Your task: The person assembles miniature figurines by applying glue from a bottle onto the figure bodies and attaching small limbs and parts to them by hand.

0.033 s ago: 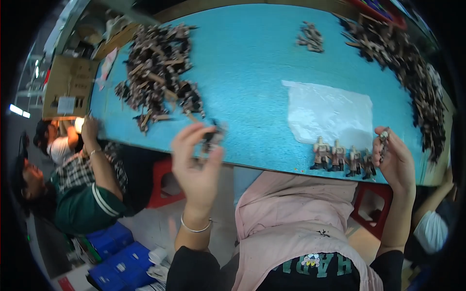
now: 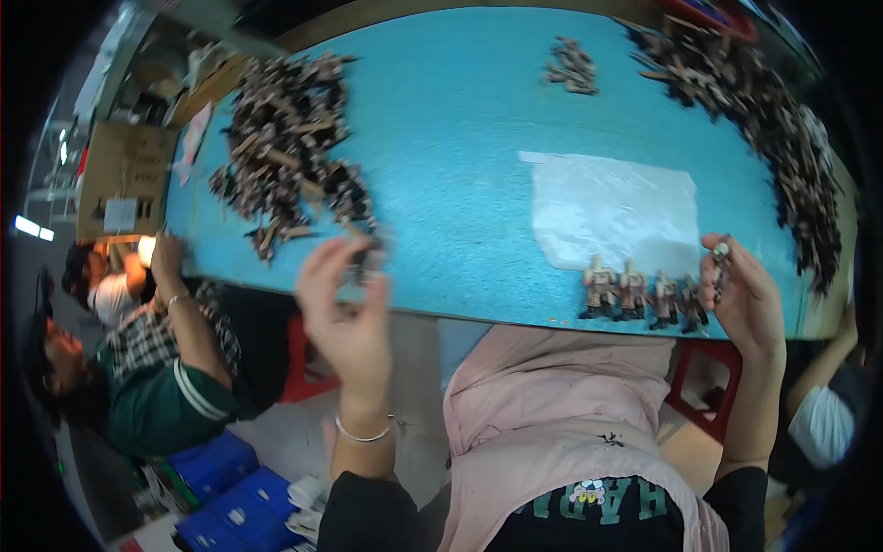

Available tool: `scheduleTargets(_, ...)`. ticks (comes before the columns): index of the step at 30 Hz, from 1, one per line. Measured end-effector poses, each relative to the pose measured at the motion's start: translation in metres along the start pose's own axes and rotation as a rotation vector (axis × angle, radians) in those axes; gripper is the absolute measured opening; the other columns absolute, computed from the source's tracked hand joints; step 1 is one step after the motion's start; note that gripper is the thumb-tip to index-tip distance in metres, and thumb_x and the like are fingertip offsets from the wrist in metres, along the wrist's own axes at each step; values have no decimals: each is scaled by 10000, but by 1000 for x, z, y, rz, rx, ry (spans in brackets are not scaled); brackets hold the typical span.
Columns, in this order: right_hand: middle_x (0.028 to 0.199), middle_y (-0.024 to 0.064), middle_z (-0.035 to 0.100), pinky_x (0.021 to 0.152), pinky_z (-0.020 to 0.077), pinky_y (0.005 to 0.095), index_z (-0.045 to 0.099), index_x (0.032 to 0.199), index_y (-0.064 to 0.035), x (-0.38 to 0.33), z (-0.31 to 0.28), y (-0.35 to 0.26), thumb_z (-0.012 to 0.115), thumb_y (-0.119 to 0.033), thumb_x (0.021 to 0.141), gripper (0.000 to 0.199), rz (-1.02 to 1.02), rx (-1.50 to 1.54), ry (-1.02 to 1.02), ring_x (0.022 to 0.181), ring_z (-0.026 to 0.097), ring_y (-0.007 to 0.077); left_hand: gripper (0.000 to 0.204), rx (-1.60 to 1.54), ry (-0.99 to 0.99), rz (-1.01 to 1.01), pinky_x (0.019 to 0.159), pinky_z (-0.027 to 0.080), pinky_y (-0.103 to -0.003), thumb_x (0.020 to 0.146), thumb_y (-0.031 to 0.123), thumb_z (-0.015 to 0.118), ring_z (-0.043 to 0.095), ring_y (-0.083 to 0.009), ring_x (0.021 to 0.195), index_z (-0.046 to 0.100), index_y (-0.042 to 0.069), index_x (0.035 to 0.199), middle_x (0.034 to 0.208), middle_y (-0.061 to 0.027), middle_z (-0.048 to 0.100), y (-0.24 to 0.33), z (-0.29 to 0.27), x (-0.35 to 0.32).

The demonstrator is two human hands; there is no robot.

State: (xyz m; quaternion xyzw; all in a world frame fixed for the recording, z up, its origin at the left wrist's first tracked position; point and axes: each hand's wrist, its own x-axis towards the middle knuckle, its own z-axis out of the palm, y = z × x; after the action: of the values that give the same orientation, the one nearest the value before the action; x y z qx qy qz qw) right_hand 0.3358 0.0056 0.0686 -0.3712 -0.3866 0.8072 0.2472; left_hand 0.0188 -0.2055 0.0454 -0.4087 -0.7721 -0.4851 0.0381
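My left hand [image 2: 345, 317] is raised at the front edge of the blue table [image 2: 460, 156], fingers closed on a small dark figure piece [image 2: 370, 259] that is blurred. Just behind it lies a big pile of brown and dark toy figures [image 2: 290, 147]. My right hand [image 2: 745, 299] grips another small figure [image 2: 720, 260] at the right end of the front edge. To its left, several brown figures [image 2: 635, 290] stand upright in a row. A clear plastic bag [image 2: 616, 212] lies flat behind that row.
A long pile of figures [image 2: 768, 129] runs along the table's right side, and a small cluster [image 2: 570, 66] lies at the back. A seated person in a green and plaid top [image 2: 156, 368] works at the left, near a cardboard box [image 2: 124, 179]. Red stools [image 2: 299, 368] and blue crates [image 2: 230, 488] stand below.
My left hand has shifted slightly to the left with its small piece. My right hand and the standing row are as before.
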Motion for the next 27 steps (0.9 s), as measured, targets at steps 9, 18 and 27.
scheduleTargets(9, 851, 91, 578, 695, 441, 260, 486, 1170, 119, -18, -13, 7, 366, -215, 977, 404, -47, 68, -54, 724, 526, 145, 445, 317, 3, -52, 892, 400, -357, 829, 49, 605, 489, -251, 1029, 495, 12, 1258, 1234, -128, 485, -53, -7, 9)
scheduleTargets(18, 939, 105, 621, 761, 466, 264, 557, 1146, 73, -32, -11, 27, 463, -176, 954, 328, -52, 49, -48, 827, 576, 148, 568, 69, -516, 386, 962, 372, -423, 708, 25, 679, 493, -344, 1134, 491, -17, 1243, 1221, -184, 526, 43, 52, -26)
scheduleTargets(27, 1005, 110, 589, 805, 496, 278, 634, 978, 36, -41, 22, 62, 588, 56, 816, 169, -43, -51, -161, 901, 600, 170, 708, -113, -693, 446, 890, 430, -408, 670, -30, 713, 534, -360, 1065, 409, -8, 1309, 1192, -199, 533, 52, 94, -43)
